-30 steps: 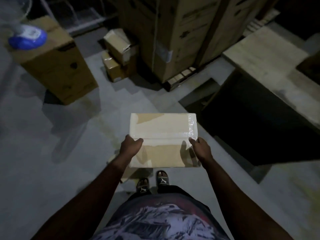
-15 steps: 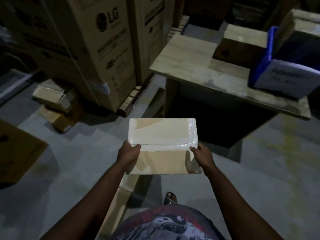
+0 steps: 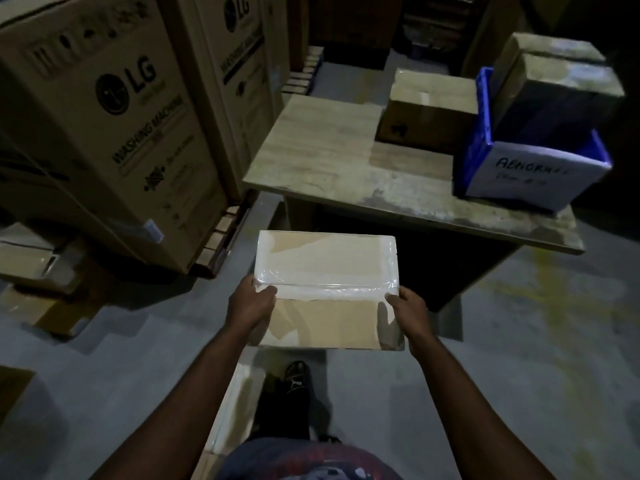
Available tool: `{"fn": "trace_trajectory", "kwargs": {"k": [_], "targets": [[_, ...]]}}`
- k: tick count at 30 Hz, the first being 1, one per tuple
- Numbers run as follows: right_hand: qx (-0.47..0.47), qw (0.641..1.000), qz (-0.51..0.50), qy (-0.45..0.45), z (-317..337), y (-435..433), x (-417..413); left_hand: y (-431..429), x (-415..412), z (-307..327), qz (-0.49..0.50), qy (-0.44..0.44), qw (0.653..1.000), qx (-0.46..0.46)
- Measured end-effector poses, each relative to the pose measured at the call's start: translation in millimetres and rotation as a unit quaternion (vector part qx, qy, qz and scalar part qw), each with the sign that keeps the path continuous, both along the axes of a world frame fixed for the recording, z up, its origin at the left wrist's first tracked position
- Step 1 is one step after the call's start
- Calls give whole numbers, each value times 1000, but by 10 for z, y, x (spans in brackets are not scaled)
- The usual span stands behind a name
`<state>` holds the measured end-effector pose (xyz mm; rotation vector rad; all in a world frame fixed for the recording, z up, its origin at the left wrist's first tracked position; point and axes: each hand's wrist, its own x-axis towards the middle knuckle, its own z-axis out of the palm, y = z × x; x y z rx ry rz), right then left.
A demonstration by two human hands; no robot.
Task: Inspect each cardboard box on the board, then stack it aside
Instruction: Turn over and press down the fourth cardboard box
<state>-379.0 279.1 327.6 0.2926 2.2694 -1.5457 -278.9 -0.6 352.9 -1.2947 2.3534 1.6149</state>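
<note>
1. Presently the cardboard box (image 3: 325, 271) rests on no surface. It is held in mid-air in front of the person's waist, above the floor (image 3: 104, 375) and just short of the near edge of the counter (image 3: 329, 161).
2. Both hands are grasping it. The left grip (image 3: 250, 303) clasps the box's left edge with the thumb laid on top, and the right grip (image 3: 408, 311) pinches the right edge the same way. The fingers underneath are hidden.
3. The top face is tilted toward the camera. Glossy clear film or tape covers its far half, and the nearer half is bare cardboard. This looks like the inspection step, with the top face under view.
4. A brown box (image 3: 429, 116) sits toward the back of the counter, just beside a blue bin (image 3: 483, 109). The bin has a handwritten label that seems to read "ABNORMAL" and holds a larger box (image 3: 561, 88). Tall washing-machine cartons (image 3: 114, 133) stand to the left.
5. The next move probably calls for turning the box to check its other faces, which means shifting one grip at a time. The film may be slippery, so a firm hold on the bare cardboard would be safer.
6. After that it needs a place aside. Small boxes (image 3: 31, 261) lie on the floor to the left, but I cannot tell whether that is the stack.
</note>
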Motion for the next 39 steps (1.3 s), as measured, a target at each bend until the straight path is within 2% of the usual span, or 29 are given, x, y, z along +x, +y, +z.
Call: {"fn": "trace_trajectory", "kwargs": {"k": [11,26,29,33,39], "targets": [[58,997,-38,23,175,-578,-1169,-663,-1441,50,-46,42,998,7],[92,994,-55,25,135,-808,-2767,-913,-3150,38,-79,42,996,-7],[104,993,-49,34,143,-818,-3146,-878,-3547,-2,-83,45,995,-25],[120,992,-27,35,128,-819,-3606,-908,-4013,-95,-100,4,992,-81],[137,989,14,45,48,-800,-4016,-930,-4411,-149,-96,-4,990,-104]]}}
